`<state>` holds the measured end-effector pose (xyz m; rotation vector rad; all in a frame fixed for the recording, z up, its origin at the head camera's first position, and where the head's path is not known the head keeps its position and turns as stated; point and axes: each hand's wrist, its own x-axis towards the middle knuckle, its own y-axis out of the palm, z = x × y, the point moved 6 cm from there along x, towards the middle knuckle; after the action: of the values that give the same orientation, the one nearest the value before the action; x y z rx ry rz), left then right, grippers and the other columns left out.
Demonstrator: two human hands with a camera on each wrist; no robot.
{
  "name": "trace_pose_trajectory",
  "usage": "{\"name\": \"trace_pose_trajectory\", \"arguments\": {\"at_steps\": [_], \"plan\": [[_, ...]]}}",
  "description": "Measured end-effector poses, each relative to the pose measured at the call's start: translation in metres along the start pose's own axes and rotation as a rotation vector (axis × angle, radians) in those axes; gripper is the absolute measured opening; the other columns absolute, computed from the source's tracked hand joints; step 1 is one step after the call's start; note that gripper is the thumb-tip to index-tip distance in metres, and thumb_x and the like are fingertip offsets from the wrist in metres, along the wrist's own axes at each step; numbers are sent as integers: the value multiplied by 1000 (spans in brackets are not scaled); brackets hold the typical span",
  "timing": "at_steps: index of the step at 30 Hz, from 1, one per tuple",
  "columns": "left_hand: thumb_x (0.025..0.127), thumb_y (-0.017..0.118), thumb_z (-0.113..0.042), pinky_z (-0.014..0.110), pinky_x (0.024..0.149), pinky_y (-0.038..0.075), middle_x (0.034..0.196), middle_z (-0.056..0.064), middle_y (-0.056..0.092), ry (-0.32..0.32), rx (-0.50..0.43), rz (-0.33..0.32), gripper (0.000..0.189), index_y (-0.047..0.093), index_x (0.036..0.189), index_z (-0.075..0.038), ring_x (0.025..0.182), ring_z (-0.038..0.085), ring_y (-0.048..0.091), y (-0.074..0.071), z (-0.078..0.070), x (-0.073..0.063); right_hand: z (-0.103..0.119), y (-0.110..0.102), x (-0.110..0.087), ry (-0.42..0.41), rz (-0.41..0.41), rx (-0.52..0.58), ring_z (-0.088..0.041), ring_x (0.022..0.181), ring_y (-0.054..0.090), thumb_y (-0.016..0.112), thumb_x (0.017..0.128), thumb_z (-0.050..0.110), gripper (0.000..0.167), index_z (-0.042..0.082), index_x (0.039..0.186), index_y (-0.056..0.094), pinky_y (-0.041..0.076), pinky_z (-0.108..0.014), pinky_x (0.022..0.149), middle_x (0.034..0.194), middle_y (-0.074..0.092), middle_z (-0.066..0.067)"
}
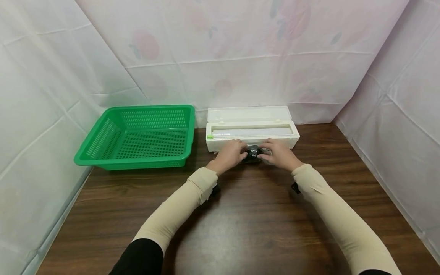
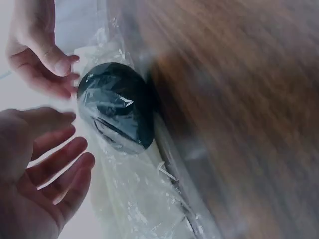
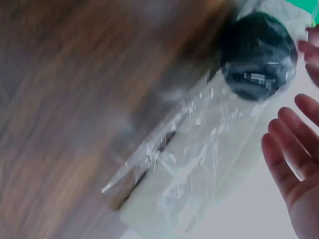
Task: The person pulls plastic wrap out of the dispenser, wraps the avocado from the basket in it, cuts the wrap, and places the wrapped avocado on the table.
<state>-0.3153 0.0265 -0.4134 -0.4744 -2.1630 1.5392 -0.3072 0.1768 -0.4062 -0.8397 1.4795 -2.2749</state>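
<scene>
Hands (image 1: 229, 154) (image 1: 278, 153) flanking dark object (image 1: 253, 152), box edge (image 1: 252, 139), roomy tabletop (image 1: 254, 229)

A dark brown, wood-grained bench (image 1: 254, 236) spans the lower frame, a pale sheen at bottom centre. On it stand a green, rectangular, perforated plastic basket (image 1: 144, 162) at centre left and, near it, just right of centre, a long white box (image 1: 214, 145) with its lid raised.

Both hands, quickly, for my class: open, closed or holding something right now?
Left hand: open, beside the film-covered dark round object, no grip on it.
Right hand: open, on its other side.
</scene>
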Motion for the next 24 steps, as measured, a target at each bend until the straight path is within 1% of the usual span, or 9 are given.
{"name": "trace_pose_trajectory", "arguments": {"at_steps": [2, 4, 8, 11, 14, 16, 20, 22, 24], "plan": [[93, 67, -27, 37, 100, 50, 128, 8, 64, 25, 14, 39, 39, 64, 127, -8, 117, 24, 62, 6, -2, 1, 3, 7, 1, -20, 21, 1, -34, 104, 64, 79, 82, 24, 45, -1, 117, 67, 52, -47, 89, 115, 66, -18], [92, 68, -30, 37, 106, 45, 137, 9, 58, 37, 19, 65, 49, 58, 134, -6, 125, 25, 57, 14, -1, 1, 3, 15, 2, -10, 44, -3, -36, 114, 60, 81, 80, 27, 54, -2, 123, 64, 49, -49, 97, 122, 64, -19], [92, 68, -32, 37, 111, 41, 144, 12, 52, 48, 10, 87, 59, 50, 140, -3, 132, 27, 51, 24, -1, 0, -2, 27, 2, 48, 79, -3, -38, 121, 56, 81, 80, 30, 63, -3, 129, 58, 45, -51, 102, 129, 59, -21], [91, 69, -32, 36, 109, 43, 141, 11, 55, 42, 0, 72, 58, 51, 138, -3, 130, 26, 52, 28, 0, 1, -5, 31, 2, 85, 87, -3, -39, 122, 54, 80, 81, 31, 66, -3, 131, 56, 45, -51, 103, 130, 57, -23], [91, 69, -31, 35, 107, 45, 136, 10, 58, 39, 5, 50, 55, 52, 136, -4, 126, 24, 55, 30, 1, 4, -8, 34, 2, 104, 87, -6, -39, 121, 54, 79, 82, 30, 65, -2, 133, 55, 45, -51, 102, 131, 56, -22], [91, 70, -30, 36, 104, 47, 132, 10, 61, 38, 4, 33, 52, 53, 133, -4, 123, 24, 57, 29, 1, 5, -9, 34, 3, 114, 83, -5, -38, 121, 55, 78, 83, 30, 63, -2, 133, 55, 46, -50, 101, 131, 57, -22], [90, 71, -27, 37, 102, 48, 127, 11, 63, 15, -34, 7, 50, 53, 131, -4, 119, 26, 59, 27, 2, 6, -12, 34, 4, 131, 78, 3, -39, 121, 55, 77, 84, 29, 63, -2, 134, 54, 45, -51, 102, 132, 56, -22], [90, 71, -26, 37, 103, 48, 128, 11, 63, 5, -48, -5, 49, 53, 131, -4, 120, 26, 59, 25, 2, 6, -13, 34, 4, 141, 80, 15, -39, 123, 54, 77, 85, 30, 64, -1, 135, 53, 44, -52, 103, 133, 56, -22], [90, 71, -26, 37, 105, 46, 131, 11, 61, 6, -41, -14, 50, 54, 132, -4, 123, 26, 57, 24, 2, 6, -13, 34, 3, 149, 78, 13, -39, 123, 54, 76, 85, 31, 64, 2, 137, 52, 44, -52, 103, 134, 55, -21]]}}
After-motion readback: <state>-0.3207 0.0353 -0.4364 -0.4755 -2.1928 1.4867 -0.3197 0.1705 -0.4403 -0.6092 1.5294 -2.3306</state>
